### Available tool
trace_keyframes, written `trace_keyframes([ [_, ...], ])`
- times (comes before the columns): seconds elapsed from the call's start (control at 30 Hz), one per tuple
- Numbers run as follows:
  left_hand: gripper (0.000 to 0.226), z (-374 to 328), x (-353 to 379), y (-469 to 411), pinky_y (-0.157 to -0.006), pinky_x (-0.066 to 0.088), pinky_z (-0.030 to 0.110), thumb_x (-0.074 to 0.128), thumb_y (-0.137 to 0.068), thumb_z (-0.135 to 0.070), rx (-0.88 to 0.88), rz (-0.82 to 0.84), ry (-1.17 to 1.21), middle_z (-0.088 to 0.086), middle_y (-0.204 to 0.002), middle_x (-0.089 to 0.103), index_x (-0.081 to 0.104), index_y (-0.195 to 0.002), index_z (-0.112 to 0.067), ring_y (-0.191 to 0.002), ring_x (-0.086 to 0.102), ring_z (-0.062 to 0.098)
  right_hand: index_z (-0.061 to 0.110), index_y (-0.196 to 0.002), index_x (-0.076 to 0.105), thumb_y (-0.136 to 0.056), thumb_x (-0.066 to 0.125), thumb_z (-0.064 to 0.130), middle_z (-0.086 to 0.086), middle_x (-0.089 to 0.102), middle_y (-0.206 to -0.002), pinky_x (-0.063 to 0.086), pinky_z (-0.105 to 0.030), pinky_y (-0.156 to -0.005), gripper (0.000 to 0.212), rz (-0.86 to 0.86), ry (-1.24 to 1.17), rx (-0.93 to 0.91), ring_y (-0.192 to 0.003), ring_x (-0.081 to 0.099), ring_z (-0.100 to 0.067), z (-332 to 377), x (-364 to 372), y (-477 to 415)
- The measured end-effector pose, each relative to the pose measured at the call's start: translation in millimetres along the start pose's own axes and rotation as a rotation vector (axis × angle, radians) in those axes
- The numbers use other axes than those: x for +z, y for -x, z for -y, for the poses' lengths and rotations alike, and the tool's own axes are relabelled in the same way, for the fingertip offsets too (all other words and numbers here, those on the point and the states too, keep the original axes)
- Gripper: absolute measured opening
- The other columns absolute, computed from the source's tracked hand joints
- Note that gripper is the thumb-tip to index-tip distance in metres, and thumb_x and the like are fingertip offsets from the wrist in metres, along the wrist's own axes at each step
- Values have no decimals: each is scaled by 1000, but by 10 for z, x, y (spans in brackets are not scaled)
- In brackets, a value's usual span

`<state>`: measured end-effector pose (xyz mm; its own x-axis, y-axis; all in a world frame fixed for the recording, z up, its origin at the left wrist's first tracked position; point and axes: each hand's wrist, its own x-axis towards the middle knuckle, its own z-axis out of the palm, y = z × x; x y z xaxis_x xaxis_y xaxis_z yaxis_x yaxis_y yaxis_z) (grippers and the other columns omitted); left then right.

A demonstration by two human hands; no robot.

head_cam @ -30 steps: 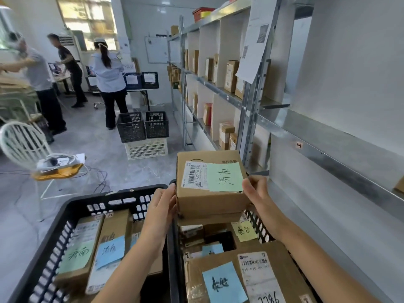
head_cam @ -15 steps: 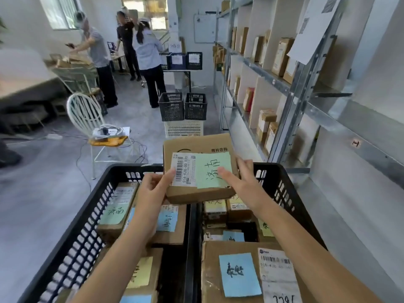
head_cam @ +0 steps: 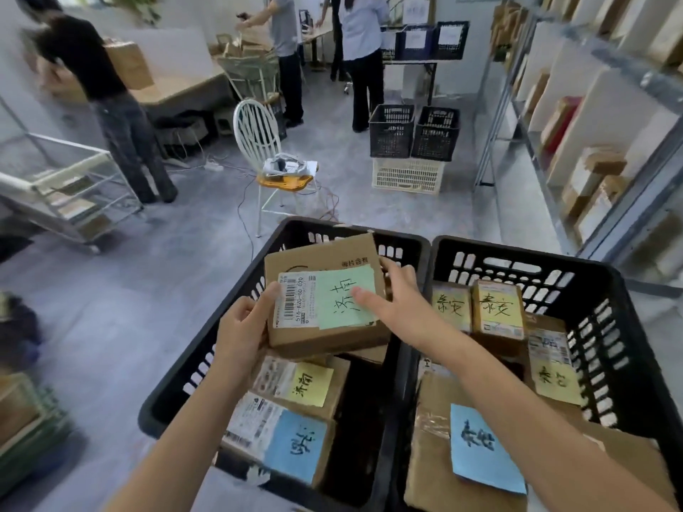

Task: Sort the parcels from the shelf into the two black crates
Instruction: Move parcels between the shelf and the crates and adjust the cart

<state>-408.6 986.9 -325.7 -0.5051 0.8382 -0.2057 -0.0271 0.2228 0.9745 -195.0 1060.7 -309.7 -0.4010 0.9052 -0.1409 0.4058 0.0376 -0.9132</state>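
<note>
Both hands on one cardboard parcel (head_cam: 325, 301), held over the far end of the left black crate (head_cam: 177, 393), approx. centre of view. Left hand (head_cam: 245, 327) grips the parcel's 9 o'clock edge, thumb up on the barcode label (head_cam: 295, 301). Right hand (head_cam: 397, 301) is on the 3 o'clock side, thumb lying across the green sticky note (head_cam: 343, 297) w/ handwritten characters, fingers reaching round the far right edge; so grasping too, not let go. Parcel sits tilted slightly, label side up, its underside just above or touching boxes below; can't tell which. Under it in the left crate, toward 6 o'clock: a box w/ yellow note (head_cam: 310, 386), then a box w/ blue note (head_cam: 295, 448), both label up. Right black crate (head_cam: 628, 327) touches the left one along their long sides; holds two small upright boxes w/ yellow notes (head_cam: 476, 308) at its 12 o'clock end, another yellow-noted box (head_cam: 554, 375) at 3 o'clock, and a big flat box w/ blue note (head_cam: 484, 448) at 6. Metal shelf (head_cam: 598, 123) w/ more cardboard boxes runs up the 2–3 o'clock side. At 12 o'clock on the floor: two more black crates on a white crate (head_cam: 408, 175); white chair (head_cam: 258, 142) at 11. Several people stand in the bkgd, 10–12 o'clock.
</note>
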Motion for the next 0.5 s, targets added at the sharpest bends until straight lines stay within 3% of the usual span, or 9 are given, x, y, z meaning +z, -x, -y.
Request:
trace_keyframes([
  [0.1,48,78,-97,-74,-48,53,22,66,-87,-49,-1,42,-57,12,-85,74,57,-92,-2,-59,69,12,33,-143,33,-94,56,50,7,32,-125,36,-30,-103,56,-26,0,59,-124,42,-13,-70,127,-61],
  [0.17,56,71,-108,-146,-53,56,24,67,-84,-52,5,80,-89,8,-85,75,57,-97,2,-65,73,13,31,-141,38,-96,54,50,4,34,-127,37,-27,-95,52,-59,-3,71,-110,49,-4,-32,137,-125],
  [0.27,45,-28,-51,-268,-60,60,31,68,-86,-45,16,146,-19,2,-87,77,59,-118,-14,-76,75,15,32,-137,44,-96,52,53,2,36,-125,39,-26,-92,47,-110,58,80,-97,48,5,71,4,-266],
  [0.37,45,-99,71,-393,-61,62,36,68,-89,-40,-4,245,78,-3,-88,78,52,-129,-30,-81,76,17,34,-124,57,-88,59,60,2,50,-124,47,-34,-98,45,-82,104,101,-105,59,-11,171,-244,-426],
  [0.5,26,-112,162,-596,-72,63,45,66,-90,-45,-19,293,30,3,-99,76,63,-111,-30,-81,75,22,21,-124,62,-91,64,42,4,73,-108,54,-30,-89,39,12,48,156,-97,70,-12,296,-461,-638],
])
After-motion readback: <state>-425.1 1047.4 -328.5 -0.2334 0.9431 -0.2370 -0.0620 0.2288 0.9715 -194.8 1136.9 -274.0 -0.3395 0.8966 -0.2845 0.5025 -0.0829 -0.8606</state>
